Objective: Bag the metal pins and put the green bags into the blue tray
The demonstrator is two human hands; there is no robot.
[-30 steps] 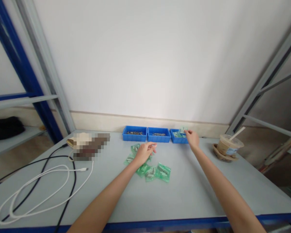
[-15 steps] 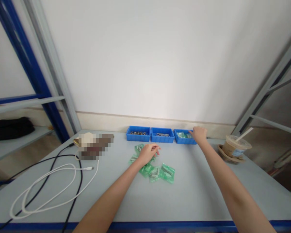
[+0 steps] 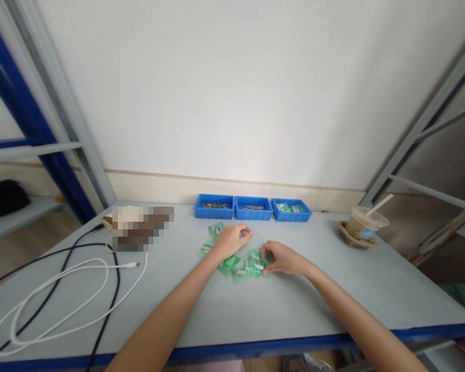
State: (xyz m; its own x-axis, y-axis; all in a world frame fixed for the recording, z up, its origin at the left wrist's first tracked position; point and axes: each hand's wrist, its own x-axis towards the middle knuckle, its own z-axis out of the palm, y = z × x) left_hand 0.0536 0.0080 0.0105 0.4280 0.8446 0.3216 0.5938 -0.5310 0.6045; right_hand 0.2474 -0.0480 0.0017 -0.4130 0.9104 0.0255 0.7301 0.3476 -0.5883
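Several small green plastic bags with metal parts inside lie in a cluster on the table, one of them the rightmost green bag. My right hand is at that bag's right edge, thumb and forefinger apart on either side of its corner. My left hand hovers over the back of the cluster, fingers curled in and pressed together. Whatever its fingertips may hold is hidden. Behind stand three blue bins: a left bin and a middle bin with loose metal pieces, and a right bin with green bags.
A drink cup with a straw sits in a cardboard holder on the right. On the left are a coiled white cable, a black cable and a blurred-out item. A wall rises behind the table.
My right hand has moved from the right bin down and left to the rightmost green bag. My left hand stays over the cluster. The whole view has shifted slightly.
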